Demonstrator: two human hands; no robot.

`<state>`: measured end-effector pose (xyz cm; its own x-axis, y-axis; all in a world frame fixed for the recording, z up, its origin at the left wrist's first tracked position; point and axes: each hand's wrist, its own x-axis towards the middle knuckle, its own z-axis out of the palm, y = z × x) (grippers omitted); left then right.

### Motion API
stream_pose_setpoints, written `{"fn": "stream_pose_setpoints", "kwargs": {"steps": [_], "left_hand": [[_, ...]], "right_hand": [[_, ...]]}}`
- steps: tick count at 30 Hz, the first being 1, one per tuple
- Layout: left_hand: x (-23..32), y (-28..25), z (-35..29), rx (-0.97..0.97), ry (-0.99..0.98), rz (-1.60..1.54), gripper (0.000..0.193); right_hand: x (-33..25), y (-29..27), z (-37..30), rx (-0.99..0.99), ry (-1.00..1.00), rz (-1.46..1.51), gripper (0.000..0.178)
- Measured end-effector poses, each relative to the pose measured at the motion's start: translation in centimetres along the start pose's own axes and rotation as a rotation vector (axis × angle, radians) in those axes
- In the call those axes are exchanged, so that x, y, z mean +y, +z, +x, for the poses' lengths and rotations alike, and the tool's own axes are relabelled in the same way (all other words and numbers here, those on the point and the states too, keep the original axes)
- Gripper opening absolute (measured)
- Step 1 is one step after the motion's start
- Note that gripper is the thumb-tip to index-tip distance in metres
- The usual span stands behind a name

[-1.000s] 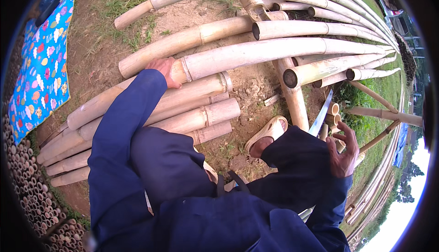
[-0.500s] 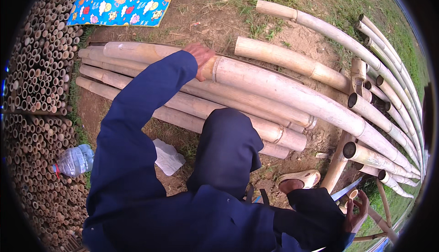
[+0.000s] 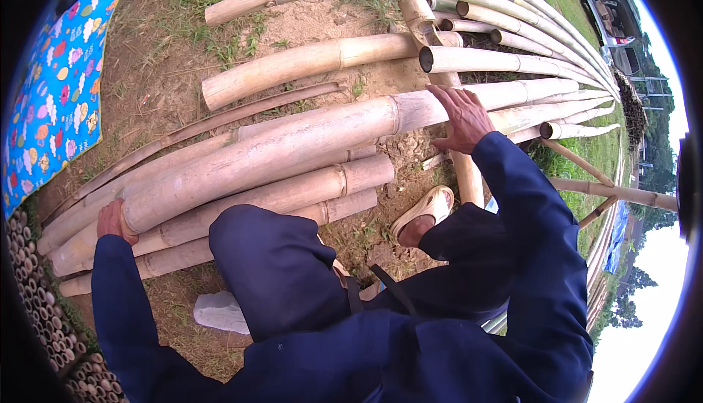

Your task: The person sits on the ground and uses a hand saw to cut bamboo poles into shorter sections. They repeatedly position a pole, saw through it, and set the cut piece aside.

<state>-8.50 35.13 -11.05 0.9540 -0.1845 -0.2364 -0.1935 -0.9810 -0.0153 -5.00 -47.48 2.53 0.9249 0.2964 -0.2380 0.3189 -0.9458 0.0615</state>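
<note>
A long, thick bamboo pole (image 3: pixel 293 150) runs across in front of me, over several shorter bamboo lengths (image 3: pixel 293 192). Near its left part, beside a joint ring, my left hand (image 3: pixel 113 221) is closed over it, its fingers partly hidden. Further along, past another ring, my right hand (image 3: pixel 465 119) lies on top of the same pole with the fingers spread. Under that stretch of the pole stands a bamboo support (image 3: pixel 465 176), close to my right hand.
Beyond lies a shorter bamboo piece (image 3: pixel 307 66) against an upright bamboo stub (image 3: pixel 417 16). More poles (image 3: pixel 527 62) fan out at the right. Left are a blue patterned mat (image 3: pixel 62 88) and stacked cut bamboo (image 3: pixel 36 286). A pale sheet (image 3: pixel 221 311) lies near my knee.
My right hand has come up from low at the right onto the long pole. My left hand stays on the pole. The view has swung right, bringing a vehicle and trees into sight.
</note>
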Motion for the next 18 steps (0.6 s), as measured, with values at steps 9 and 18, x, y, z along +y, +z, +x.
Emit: {"fn": "stream_pose_setpoints", "kwargs": {"steps": [9, 18], "left_hand": [[2.9, -2.0, 0.1, 0.049, -0.003, 0.086, 0.070], [2.1, -4.4, -3.6, 0.054, -0.204, 0.081, 0.082]], "right_hand": [[3.7, 6.8, 4.5, -0.048, -0.100, -0.095, 0.104], [0.3, 5.4, 5.3, 0.021, -0.171, 0.067, 0.081]]}}
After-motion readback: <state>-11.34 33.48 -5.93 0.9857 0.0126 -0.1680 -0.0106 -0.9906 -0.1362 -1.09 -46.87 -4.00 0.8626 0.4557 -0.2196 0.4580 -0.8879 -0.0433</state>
